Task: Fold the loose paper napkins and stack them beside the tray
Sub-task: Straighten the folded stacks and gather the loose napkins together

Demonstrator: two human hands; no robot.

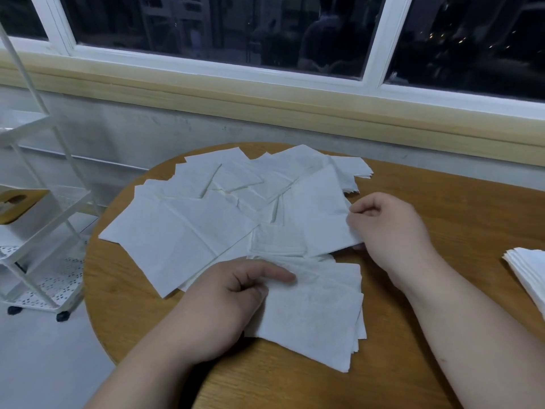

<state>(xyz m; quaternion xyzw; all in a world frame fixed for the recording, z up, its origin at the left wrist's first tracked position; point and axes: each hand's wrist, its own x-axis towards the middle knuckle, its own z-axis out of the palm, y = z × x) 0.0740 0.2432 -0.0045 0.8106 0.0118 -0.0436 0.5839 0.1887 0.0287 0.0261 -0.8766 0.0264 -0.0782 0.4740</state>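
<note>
Several loose white paper napkins (188,231) lie spread and overlapping across the round wooden table (442,202). My right hand (389,228) pinches the right edge of one unfolded napkin (318,214) near the table's middle. Nearer me, my left hand (227,302) rests on a folded napkin pile (318,317): its index finger lies straight on the paper and the other fingers are curled at the pile's left edge. A neat stack of folded napkins (528,273) sits at the right edge of the view. No tray is in view.
A white metal rolling cart (44,219) with perforated shelves stands left of the table on the grey floor. A wooden sill and a window run along the wall behind the table. Bare wood shows at the table's right side and front.
</note>
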